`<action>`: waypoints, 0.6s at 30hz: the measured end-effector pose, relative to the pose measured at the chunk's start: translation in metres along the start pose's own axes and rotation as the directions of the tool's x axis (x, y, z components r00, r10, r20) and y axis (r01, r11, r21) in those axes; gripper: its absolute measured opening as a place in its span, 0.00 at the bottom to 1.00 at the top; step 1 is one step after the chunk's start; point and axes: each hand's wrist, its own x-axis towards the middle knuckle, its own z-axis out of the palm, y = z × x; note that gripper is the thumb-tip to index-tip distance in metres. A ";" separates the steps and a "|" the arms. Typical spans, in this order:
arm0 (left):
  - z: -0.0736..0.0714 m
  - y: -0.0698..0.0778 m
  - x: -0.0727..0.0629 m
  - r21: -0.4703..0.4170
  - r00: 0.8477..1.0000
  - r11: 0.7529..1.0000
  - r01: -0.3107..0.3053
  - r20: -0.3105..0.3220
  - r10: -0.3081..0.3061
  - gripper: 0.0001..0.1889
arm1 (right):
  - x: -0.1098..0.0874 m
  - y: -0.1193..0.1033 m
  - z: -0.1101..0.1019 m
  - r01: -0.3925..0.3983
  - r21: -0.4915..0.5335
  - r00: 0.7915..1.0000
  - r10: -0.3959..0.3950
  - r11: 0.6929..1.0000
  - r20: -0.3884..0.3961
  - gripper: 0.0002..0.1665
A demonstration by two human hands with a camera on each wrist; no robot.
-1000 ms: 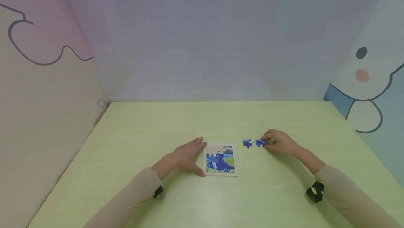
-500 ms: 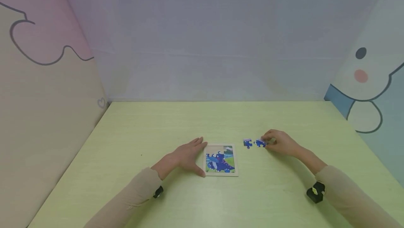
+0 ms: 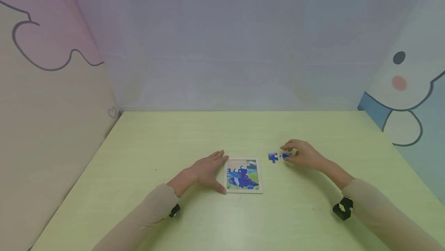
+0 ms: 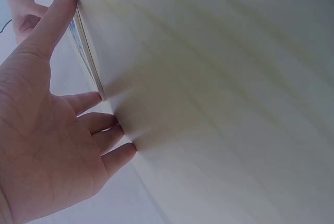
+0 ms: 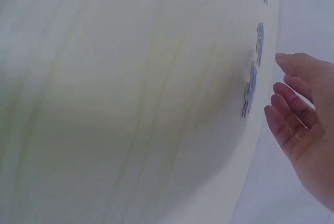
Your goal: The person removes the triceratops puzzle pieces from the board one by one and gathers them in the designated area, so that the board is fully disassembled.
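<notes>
A wooden puzzle tray [image 3: 260, 175] lies flat on the table, showing a blue dinosaur picture, with bare wood at its upper left. My left hand [image 3: 205, 172] spans the tray's left side, thumb at the near corner and index finger at the far corner; the left wrist view shows the other fingertips on the table. To the right of the tray lie two blue jigsaw pieces, a left one [image 3: 272, 156] and a right one [image 3: 286, 155]. My right hand [image 3: 304, 154] hovers over the right piece, thumb and fingers apart, touching neither piece in the right wrist view.
The pale yellow-green table [image 3: 194, 135] is bounded by a plain back wall [image 3: 236, 50] and by side walls with cartoon drawings. A black wrist device [image 3: 343, 208] hangs below the right sleeve, and another [image 3: 175, 210] below the left sleeve.
My right hand has let go of the right jigsaw piece's edge and shifted slightly left above it, its fingers spread wider. The left hand and the tray stay in place.
</notes>
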 end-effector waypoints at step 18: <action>0.000 0.002 0.002 -0.005 1.000 1.000 -0.003 0.003 0.003 0.58 | 0.030 -0.046 0.032 -0.081 -0.028 0.987 0.084 0.996 0.137 0.17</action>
